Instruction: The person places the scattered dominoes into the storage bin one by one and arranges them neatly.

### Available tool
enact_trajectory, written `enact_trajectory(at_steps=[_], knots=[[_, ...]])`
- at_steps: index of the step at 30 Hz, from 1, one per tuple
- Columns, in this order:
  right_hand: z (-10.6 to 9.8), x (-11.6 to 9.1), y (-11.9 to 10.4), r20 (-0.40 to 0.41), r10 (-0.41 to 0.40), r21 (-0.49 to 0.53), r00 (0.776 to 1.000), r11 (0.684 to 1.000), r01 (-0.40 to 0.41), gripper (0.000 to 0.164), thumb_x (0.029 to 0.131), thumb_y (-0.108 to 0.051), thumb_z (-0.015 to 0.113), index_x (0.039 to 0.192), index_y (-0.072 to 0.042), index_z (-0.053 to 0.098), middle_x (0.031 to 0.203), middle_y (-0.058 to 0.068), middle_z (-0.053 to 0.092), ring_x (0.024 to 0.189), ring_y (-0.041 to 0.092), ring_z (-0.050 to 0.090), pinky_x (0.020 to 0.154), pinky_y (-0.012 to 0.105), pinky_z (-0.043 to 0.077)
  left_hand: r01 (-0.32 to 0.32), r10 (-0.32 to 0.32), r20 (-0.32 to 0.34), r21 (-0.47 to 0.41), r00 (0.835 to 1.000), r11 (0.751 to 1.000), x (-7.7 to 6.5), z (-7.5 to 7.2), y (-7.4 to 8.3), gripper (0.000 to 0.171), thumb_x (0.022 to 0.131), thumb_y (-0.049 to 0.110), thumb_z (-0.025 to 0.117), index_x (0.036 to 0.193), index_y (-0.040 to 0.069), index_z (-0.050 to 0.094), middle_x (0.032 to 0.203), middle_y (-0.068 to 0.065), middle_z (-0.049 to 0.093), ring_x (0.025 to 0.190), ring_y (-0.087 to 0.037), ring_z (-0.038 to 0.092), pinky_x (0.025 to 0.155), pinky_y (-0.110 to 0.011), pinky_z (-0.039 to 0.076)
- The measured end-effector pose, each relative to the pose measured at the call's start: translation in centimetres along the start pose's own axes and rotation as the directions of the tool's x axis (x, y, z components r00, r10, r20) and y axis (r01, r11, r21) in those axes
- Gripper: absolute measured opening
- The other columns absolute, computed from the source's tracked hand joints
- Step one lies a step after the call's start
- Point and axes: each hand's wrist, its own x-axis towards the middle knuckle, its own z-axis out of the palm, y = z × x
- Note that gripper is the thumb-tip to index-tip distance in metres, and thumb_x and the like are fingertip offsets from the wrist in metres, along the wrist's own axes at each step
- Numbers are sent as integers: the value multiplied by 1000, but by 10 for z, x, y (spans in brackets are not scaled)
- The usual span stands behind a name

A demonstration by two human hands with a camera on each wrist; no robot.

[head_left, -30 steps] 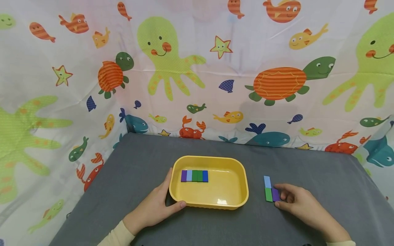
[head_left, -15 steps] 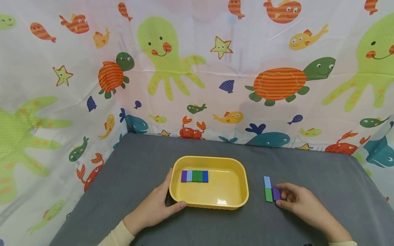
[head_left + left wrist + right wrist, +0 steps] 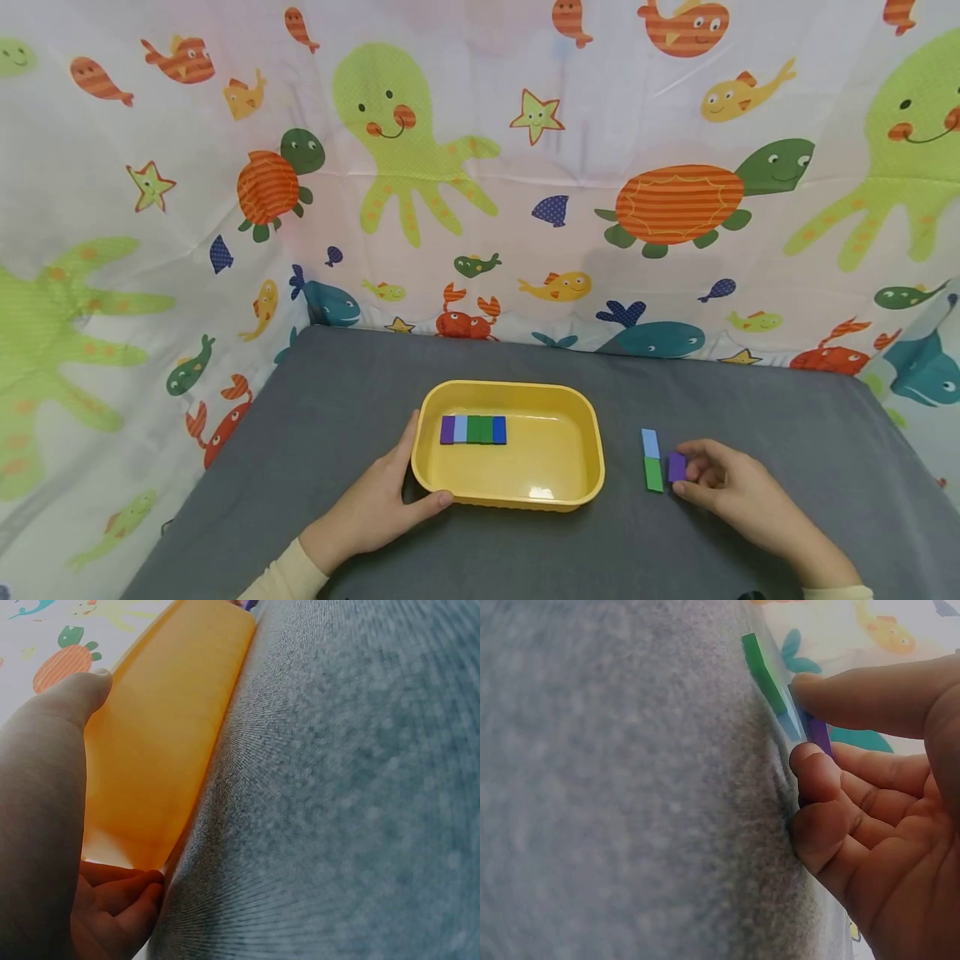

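My left hand [image 3: 378, 500] grips the left end of a yellow tray [image 3: 558, 475], thumb at its front rim and fingers round the side. Inside, near the back left, several tiles lie in a row: a purple tile [image 3: 447, 429], a light blue tile [image 3: 461, 429], two green tiles [image 3: 481, 429] and a blue tile [image 3: 499, 429]. To the right of the tray, my right hand [image 3: 742, 496] pinches another purple tile [image 3: 677, 468] between thumb and fingers. Just left of it a light blue tile [image 3: 650, 443] and a green tile [image 3: 653, 475] lie end to end on the cloth.
Dark grey cloth [image 3: 360, 367] covers the table. A white curtain [image 3: 525, 217] printed with sea animals hangs along the back and the left side.
The purple tile in my right hand has shifted slightly right, opening a gap from the green tile. My left hand and the tray have stayed in place.
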Motion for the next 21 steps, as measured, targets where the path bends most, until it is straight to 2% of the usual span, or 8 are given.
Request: enact_trajectory(at_steps=[4,11,17,21], knots=[[0,2,-3,-7,-17,-5,1000,1000,17,50,96,-24,87,135,2,67,94,4,66,76,14,63,63,28,54,-9,9,-1,-1,1000,1000,0,-1,-1,129,89,77,76,177,24,-2,180,1,23,161,-27,34,123,-58,38],[-1,7,-15,-73,-72,-68,995,995,67,52,96,-27,88,137,-1,68,95,2,67,78,12,63,64,27,53,-7,7,-1,2,1000,1000,1,-1,-2,130,89,78,75,177,23,-2,180,0,24,161,-27,35,123,-58,39],[-2,12,-29,-68,-53,-86,996,995,47,57,98,-31,85,142,-1,65,100,2,69,84,17,62,64,27,54,-18,18,1,-1,1000,1000,1,-2,-2,130,89,77,75,177,22,-2,179,-1,25,161,-27,36,123,-59,39],[-1,15,-39,-84,-88,-92,993,993,80,56,97,-29,86,142,-1,66,101,3,69,84,18,62,65,27,55,-24,24,2,-1,1000,1000,-1,-2,-2,129,89,78,75,177,22,-2,179,0,24,161,-26,35,124,-58,38]])
